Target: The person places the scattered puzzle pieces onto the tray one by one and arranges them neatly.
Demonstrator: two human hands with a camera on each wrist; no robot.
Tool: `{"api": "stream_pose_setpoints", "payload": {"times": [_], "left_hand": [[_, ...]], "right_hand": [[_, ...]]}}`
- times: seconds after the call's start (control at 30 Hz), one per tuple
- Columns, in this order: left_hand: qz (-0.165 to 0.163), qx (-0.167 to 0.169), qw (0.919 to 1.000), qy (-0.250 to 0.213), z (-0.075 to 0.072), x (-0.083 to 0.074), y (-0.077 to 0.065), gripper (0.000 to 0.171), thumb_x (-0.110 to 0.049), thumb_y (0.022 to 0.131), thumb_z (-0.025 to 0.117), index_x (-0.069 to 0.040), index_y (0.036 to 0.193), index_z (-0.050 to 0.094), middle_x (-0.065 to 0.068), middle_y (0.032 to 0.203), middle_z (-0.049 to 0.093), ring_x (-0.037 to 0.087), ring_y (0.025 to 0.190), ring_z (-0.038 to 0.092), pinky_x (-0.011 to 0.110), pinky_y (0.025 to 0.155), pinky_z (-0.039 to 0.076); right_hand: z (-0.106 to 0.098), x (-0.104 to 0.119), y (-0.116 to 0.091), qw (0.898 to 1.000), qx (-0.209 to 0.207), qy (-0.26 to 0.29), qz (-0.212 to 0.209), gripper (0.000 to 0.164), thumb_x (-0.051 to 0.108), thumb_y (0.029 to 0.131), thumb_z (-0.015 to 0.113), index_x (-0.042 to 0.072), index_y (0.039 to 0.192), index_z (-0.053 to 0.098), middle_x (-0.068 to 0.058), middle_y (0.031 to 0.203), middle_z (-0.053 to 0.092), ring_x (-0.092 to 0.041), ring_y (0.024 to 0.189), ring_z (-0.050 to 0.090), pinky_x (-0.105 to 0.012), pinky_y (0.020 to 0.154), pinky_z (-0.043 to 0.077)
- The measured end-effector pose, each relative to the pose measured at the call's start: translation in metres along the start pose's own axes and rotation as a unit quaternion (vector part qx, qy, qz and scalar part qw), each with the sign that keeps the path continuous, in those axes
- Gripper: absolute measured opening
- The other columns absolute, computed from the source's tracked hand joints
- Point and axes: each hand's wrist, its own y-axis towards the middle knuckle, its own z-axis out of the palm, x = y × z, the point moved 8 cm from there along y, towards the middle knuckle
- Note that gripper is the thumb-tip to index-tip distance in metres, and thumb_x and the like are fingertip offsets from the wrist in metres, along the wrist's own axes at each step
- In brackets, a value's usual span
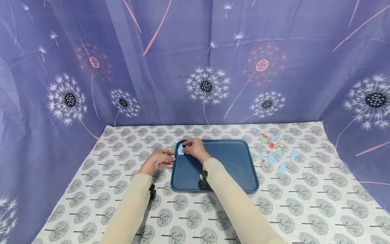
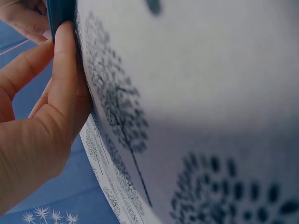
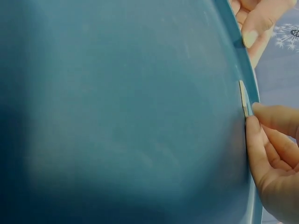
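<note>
A dark blue tray (image 1: pixel 225 166) lies on the patterned cloth. At its far left corner my right hand (image 1: pixel 195 148) pinches a light blue flat puzzle piece (image 1: pixel 180 149) between thumb and fingers. Seen edge-on in the right wrist view, the piece (image 3: pixel 243 99) is thin and sits beside the tray's rim. My left hand (image 1: pixel 159 158) grips the tray's left rim. In the left wrist view the thumb and a finger of the left hand (image 2: pixel 42 121) meet at that rim.
Right of the tray lie several loose pieces, among them a light blue piece (image 1: pixel 281 168), a curved light blue piece (image 1: pixel 294 155) and a red piece (image 1: pixel 270 145). A purple dandelion-print curtain (image 1: pixel 170 84) hangs behind the tree-print cloth (image 1: pixel 128 203).
</note>
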Motion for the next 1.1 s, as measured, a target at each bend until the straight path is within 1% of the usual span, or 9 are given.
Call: {"api": "stream_pose_setpoints", "payload": {"times": [0.13,0.3,0.4,0.5,0.63,0.77,0.93,1.03,1.1], "left_hand": [[0.005,0.003,1.0000,-0.008,0.001,0.001,0.001,0.048,0.014,0.084,0.060,0.007,0.131,0.053,0.014,0.083,0.067,0.017,0.065,0.067,0.031,0.072,0.062],[0.002,0.004,1.0000,-0.004,0.002,0.002,0.002,0.049,0.013,0.085,0.061,0.006,0.132,0.052,0.014,0.085,0.066,0.017,0.066,0.066,0.030,0.072,0.062],[-0.001,0.004,1.0000,0.002,0.001,0.003,0.001,0.049,0.011,0.086,0.060,0.006,0.134,0.050,0.013,0.087,0.064,0.017,0.069,0.065,0.030,0.073,0.062],[-0.003,0.003,1.0000,0.004,0.001,0.003,0.001,0.049,0.010,0.087,0.060,0.005,0.135,0.050,0.013,0.088,0.063,0.017,0.070,0.064,0.030,0.074,0.062],[-0.003,0.003,1.0000,0.001,0.000,0.004,0.002,0.049,0.011,0.086,0.060,0.005,0.134,0.051,0.014,0.087,0.063,0.017,0.069,0.064,0.030,0.074,0.062],[0.001,0.004,1.0000,-0.002,0.000,0.003,0.002,0.050,0.011,0.086,0.061,0.005,0.134,0.050,0.014,0.087,0.064,0.017,0.069,0.065,0.029,0.073,0.062],[0.003,0.004,1.0000,0.000,0.000,0.003,0.001,0.050,0.011,0.086,0.061,0.005,0.135,0.050,0.014,0.088,0.066,0.017,0.067,0.066,0.028,0.072,0.062],[0.002,0.005,1.0000,0.000,0.000,0.003,0.000,0.050,0.011,0.087,0.061,0.006,0.135,0.049,0.015,0.090,0.065,0.017,0.068,0.066,0.028,0.072,0.062],[0.001,0.004,1.0000,0.001,0.000,0.003,0.000,0.050,0.010,0.087,0.061,0.005,0.135,0.050,0.015,0.090,0.065,0.017,0.068,0.066,0.028,0.072,0.062]], "right_hand": [[-0.001,-0.002,0.000,1.000,0.010,0.009,-0.001,0.025,0.004,0.086,0.070,0.000,0.111,0.070,-0.007,0.077,0.063,-0.022,0.076,0.069,-0.029,0.069,0.060],[-0.003,-0.003,-0.001,0.999,0.016,0.032,-0.012,0.020,0.002,0.088,0.068,-0.001,0.108,0.071,-0.010,0.082,0.064,-0.023,0.078,0.069,-0.029,0.070,0.061],[-0.005,-0.004,0.000,0.999,0.014,0.046,-0.022,0.017,0.002,0.090,0.065,-0.002,0.106,0.071,-0.012,0.086,0.066,-0.023,0.078,0.069,-0.029,0.070,0.061],[-0.010,-0.005,0.000,0.998,0.008,0.059,-0.018,0.018,0.003,0.091,0.064,-0.002,0.107,0.070,-0.013,0.090,0.067,-0.024,0.078,0.068,-0.029,0.070,0.061],[-0.019,-0.007,0.001,0.997,-0.001,0.082,-0.009,0.019,0.005,0.091,0.065,-0.004,0.108,0.068,-0.015,0.093,0.067,-0.027,0.078,0.068,-0.029,0.071,0.061],[-0.028,-0.005,0.001,0.995,-0.008,0.101,-0.014,0.021,0.004,0.091,0.065,-0.007,0.108,0.067,-0.019,0.097,0.067,-0.032,0.082,0.068,-0.031,0.073,0.061],[-0.042,-0.006,0.000,0.994,-0.019,0.109,-0.018,0.023,0.002,0.091,0.064,-0.009,0.111,0.065,-0.021,0.101,0.067,-0.037,0.090,0.066,-0.033,0.076,0.061],[-0.053,-0.007,0.000,0.993,-0.030,0.113,-0.023,0.024,0.001,0.091,0.063,-0.011,0.112,0.063,-0.023,0.101,0.066,-0.039,0.091,0.065,-0.034,0.078,0.061],[-0.062,-0.007,-0.001,0.992,-0.037,0.118,-0.030,0.024,-0.001,0.091,0.062,-0.013,0.112,0.062,-0.025,0.102,0.065,-0.041,0.092,0.064,-0.037,0.080,0.061]]}}
